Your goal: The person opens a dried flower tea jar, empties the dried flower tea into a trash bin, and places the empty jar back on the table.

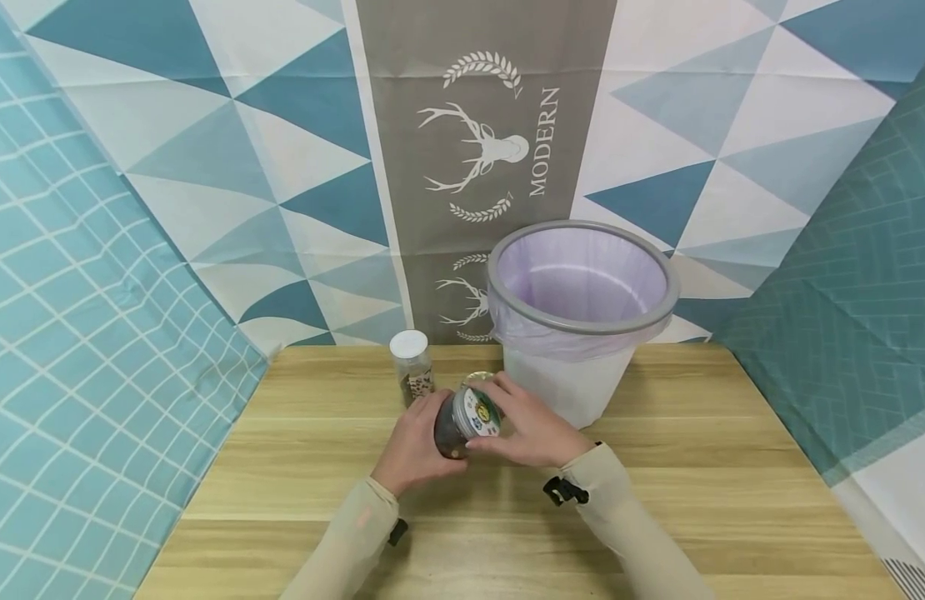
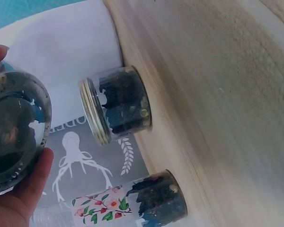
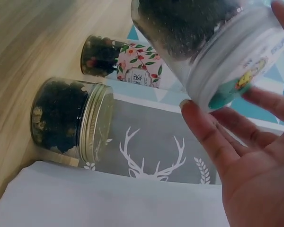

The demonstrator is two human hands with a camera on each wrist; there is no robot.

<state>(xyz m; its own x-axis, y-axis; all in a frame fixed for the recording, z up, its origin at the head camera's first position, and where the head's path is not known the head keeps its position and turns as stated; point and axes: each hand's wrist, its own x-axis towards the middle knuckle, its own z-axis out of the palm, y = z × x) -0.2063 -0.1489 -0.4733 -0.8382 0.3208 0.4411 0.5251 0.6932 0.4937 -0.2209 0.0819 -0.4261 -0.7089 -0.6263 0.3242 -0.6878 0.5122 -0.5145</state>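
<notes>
The far wall is a smooth printed cloth of blue, grey and white triangles, with a taupe central panel bearing white stag heads and laurel sprigs. Left, a softly rippled turquoise curtain carries a white grid. The tabletop below is flat, pale wood-grain with long streaks. At its far side, right of centre, stands a white tapered bin, its round grey rim holding a thin, translucent lilac liner.

Near the table's middle, the left hand curls round the body of a clear, squat cylindrical jar, while the right hand pinches the rim of its lid, thumb on the near side. The jar is tilted off the table, dark contents inside, its printed round lid leaning right. Just beyond, to the left, a slender transparent canister stands upright, white-capped, with a floral label. Between it and the bin stands a gold-lidded jar, ridged at the lid's edge, holding dark, ragged-looking flakes.
</notes>
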